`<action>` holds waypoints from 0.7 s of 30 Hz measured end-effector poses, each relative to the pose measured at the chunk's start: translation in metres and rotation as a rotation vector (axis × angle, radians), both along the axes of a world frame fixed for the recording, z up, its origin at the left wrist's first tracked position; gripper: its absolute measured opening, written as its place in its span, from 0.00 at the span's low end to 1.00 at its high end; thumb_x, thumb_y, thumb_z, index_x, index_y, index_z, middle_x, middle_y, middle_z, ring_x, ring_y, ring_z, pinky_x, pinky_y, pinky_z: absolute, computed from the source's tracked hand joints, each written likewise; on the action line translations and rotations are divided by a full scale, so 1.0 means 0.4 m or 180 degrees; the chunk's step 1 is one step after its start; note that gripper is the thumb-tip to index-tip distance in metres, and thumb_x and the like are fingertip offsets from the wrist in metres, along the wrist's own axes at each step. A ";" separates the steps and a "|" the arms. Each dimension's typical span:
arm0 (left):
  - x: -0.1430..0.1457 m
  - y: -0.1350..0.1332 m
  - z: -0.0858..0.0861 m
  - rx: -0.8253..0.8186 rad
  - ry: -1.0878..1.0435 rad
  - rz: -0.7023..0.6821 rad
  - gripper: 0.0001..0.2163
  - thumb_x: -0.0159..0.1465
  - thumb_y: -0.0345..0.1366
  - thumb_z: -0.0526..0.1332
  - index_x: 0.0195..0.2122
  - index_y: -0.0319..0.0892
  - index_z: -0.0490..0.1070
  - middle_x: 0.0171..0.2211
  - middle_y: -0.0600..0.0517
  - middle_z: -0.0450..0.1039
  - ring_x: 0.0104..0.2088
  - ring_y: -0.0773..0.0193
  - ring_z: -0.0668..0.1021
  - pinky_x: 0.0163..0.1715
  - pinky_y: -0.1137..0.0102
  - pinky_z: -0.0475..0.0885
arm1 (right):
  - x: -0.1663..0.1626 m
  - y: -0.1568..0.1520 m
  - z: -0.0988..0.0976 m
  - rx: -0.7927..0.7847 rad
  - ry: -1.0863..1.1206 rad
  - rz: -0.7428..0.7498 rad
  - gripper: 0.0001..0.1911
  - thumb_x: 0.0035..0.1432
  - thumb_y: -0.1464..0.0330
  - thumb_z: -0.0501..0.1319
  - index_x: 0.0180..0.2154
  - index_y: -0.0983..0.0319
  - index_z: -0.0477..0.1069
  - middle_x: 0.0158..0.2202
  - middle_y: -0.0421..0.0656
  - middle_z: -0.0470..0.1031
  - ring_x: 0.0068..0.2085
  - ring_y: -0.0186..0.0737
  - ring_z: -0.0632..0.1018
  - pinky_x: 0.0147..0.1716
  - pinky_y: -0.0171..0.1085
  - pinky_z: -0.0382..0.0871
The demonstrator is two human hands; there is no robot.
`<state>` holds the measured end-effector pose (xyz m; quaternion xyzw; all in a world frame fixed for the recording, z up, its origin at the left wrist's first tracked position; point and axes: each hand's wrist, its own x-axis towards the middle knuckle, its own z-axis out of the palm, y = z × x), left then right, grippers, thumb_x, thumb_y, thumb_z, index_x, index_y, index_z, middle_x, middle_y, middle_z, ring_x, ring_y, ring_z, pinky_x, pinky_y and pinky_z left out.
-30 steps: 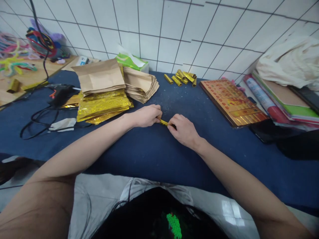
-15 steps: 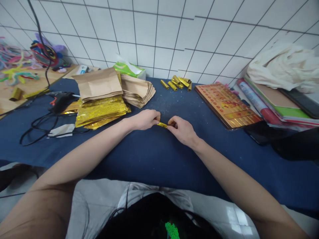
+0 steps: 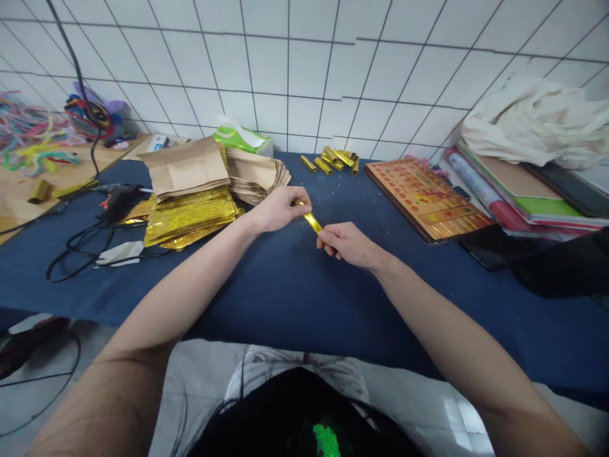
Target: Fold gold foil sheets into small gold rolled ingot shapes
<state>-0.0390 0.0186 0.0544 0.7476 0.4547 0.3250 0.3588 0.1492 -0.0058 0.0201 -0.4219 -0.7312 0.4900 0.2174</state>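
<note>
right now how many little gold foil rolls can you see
About 7: one gold roll pinched between the left hand and right hand, roughly six in a loose pile by the tiled wall. The pile overlaps, so some may be hidden.

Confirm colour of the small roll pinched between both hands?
Shiny gold foil roll, clearest in the head view.

Single head-worn view, forward and down over the blue table [image 3: 285, 298]; near; facing the tiled wall [image 3: 304, 63]
</note>
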 end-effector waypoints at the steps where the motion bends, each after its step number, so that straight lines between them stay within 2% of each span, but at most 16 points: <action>1: 0.008 0.000 -0.008 -0.0295 -0.0562 0.0092 0.03 0.55 0.29 0.60 0.26 0.37 0.67 0.18 0.58 0.63 0.18 0.75 0.65 0.20 0.76 0.59 | -0.002 -0.001 -0.003 0.0146 0.0099 -0.0067 0.17 0.58 0.61 0.52 0.24 0.64 0.67 0.16 0.35 0.63 0.17 0.26 0.62 0.18 0.30 0.55; 3: 0.029 -0.009 -0.023 -0.0803 -0.1698 0.0277 0.05 0.55 0.31 0.62 0.31 0.37 0.67 0.19 0.58 0.64 0.17 0.76 0.66 0.19 0.77 0.61 | -0.007 -0.001 -0.011 0.0477 0.0330 -0.0255 0.18 0.59 0.60 0.52 0.23 0.63 0.66 0.16 0.34 0.61 0.17 0.26 0.61 0.19 0.30 0.54; 5: 0.053 -0.025 -0.038 -0.1267 -0.2203 0.0089 0.08 0.54 0.32 0.65 0.32 0.35 0.69 0.20 0.57 0.67 0.18 0.76 0.69 0.20 0.78 0.63 | -0.013 -0.003 -0.021 0.0689 0.0565 -0.0443 0.19 0.59 0.58 0.52 0.23 0.63 0.66 0.16 0.34 0.61 0.18 0.26 0.61 0.19 0.31 0.54; 7: 0.073 -0.043 -0.051 -0.1544 -0.2339 -0.0177 0.07 0.52 0.30 0.66 0.30 0.34 0.70 0.19 0.55 0.69 0.18 0.75 0.70 0.19 0.78 0.62 | -0.019 -0.007 -0.031 0.0770 0.0744 -0.0554 0.20 0.59 0.56 0.51 0.24 0.63 0.65 0.17 0.35 0.61 0.18 0.26 0.61 0.19 0.31 0.54; 13: 0.082 -0.068 -0.075 -0.1615 -0.2588 -0.0011 0.06 0.51 0.28 0.66 0.22 0.34 0.69 0.16 0.55 0.68 0.15 0.76 0.70 0.17 0.79 0.61 | -0.035 -0.025 -0.045 0.0848 0.0791 -0.0437 0.20 0.60 0.56 0.50 0.24 0.63 0.65 0.17 0.35 0.61 0.18 0.27 0.61 0.20 0.31 0.54; 18: 0.056 -0.061 -0.056 -0.1833 -0.2726 0.0172 0.07 0.54 0.31 0.66 0.22 0.34 0.69 0.15 0.56 0.67 0.14 0.78 0.68 0.17 0.80 0.63 | -0.042 -0.042 -0.040 0.0637 0.0842 -0.0258 0.19 0.60 0.57 0.51 0.23 0.63 0.64 0.17 0.34 0.61 0.18 0.26 0.60 0.20 0.31 0.54; 21: 0.040 -0.054 -0.041 -0.1636 -0.2717 0.0310 0.10 0.53 0.32 0.66 0.21 0.36 0.66 0.16 0.58 0.67 0.13 0.79 0.65 0.15 0.81 0.61 | -0.042 -0.049 -0.036 0.0527 0.0765 -0.0123 0.19 0.60 0.58 0.51 0.23 0.63 0.65 0.17 0.34 0.61 0.18 0.26 0.60 0.20 0.31 0.54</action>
